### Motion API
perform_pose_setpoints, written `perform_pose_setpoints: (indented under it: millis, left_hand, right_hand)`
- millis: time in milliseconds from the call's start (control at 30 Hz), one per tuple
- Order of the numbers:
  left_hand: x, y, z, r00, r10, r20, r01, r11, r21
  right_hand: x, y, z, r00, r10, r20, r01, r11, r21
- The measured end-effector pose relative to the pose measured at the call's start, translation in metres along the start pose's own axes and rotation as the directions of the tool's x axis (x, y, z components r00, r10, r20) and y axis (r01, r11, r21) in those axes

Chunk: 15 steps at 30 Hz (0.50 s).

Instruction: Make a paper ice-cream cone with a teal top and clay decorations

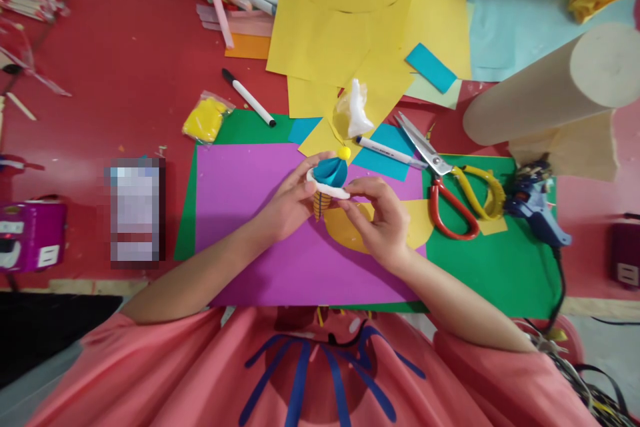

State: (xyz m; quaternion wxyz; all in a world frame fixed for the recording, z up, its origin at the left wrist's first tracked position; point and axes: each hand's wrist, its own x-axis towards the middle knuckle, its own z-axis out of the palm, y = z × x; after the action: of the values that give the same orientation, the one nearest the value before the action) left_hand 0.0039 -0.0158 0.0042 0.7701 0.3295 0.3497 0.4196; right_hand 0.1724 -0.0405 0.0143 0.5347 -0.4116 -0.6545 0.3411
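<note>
A small craft figure with a folded blue hat is between my two hands, over the purple sheet. The hat has a yellow ball at its tip and a soft-looking white band round its brim. Below the brim hangs a yellow piece with dark stripes. My left hand is closed round the figure's left side, its thumb against the white band. With thumb and fingertips, my right hand pinches the band's right end. A yellow paper cut-out lies partly under my right hand.
A purple sheet covers a green one. To the right lie scissors, a blue glue gun and a large roll. Pens, white material in plastic, a yellow packet and yellow sheets lie beyond.
</note>
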Motion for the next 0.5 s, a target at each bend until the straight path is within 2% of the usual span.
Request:
perform_pose_setpoints:
  millis: [133,267,400,500]
  left_hand:
    - [0.0032,0.0026,-0.0040,0.990,-0.135,-0.040,0.130,0.987,-0.096]
    - [0.0061,0.0079,-0.0009,0.969,-0.249,-0.007,0.239,0.940,-0.245]
    - [0.0072,0.0092,0.0025,0.958,-0.286,0.007,0.276,0.916,-0.290]
    - [0.0060,0.0072,0.0029,0.962,-0.274,0.011,0.266,0.924,-0.276]
  right_hand:
    - [0.0016,-0.0008,-0.0009,0.999,-0.032,-0.007,0.032,0.999,0.024]
    - [0.0020,0.0017,-0.0004,0.999,0.017,-0.036,-0.014,0.998,0.060]
    - [0.0022,0.0054,0.0003,0.993,0.113,-0.034,-0.112,0.993,0.041]
    - [0.0036,0.0056,-0.0014,0.996,0.079,-0.033,-0.081,0.995,-0.057]
